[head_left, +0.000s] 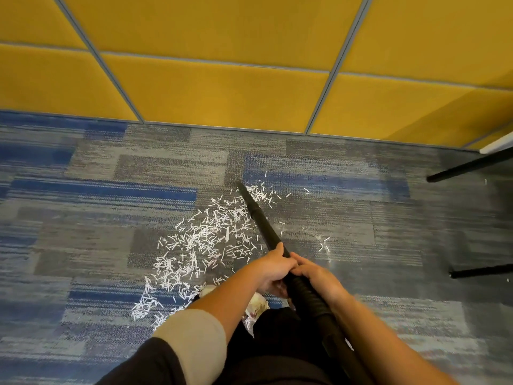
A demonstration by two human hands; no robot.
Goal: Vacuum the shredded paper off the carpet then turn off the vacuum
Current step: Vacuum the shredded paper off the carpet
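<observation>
Nearest the body, both hands wrap the black vacuum wand (263,226). The left hand (273,269) curls round it from the left. The right hand (316,276) grips just behind, where the ribbed hose (309,297) begins, and the two hands touch. The wand's long axis runs from lower right beside the person's legs up and leftward, sloping down to the carpet (111,218). Its nozzle tip (240,185) points away toward the wall, at the far edge of the shredded paper (200,245), which is strewn mostly left of the wand. To the right are black furniture legs (469,168), and beyond them yellow wall panels (216,87).
</observation>
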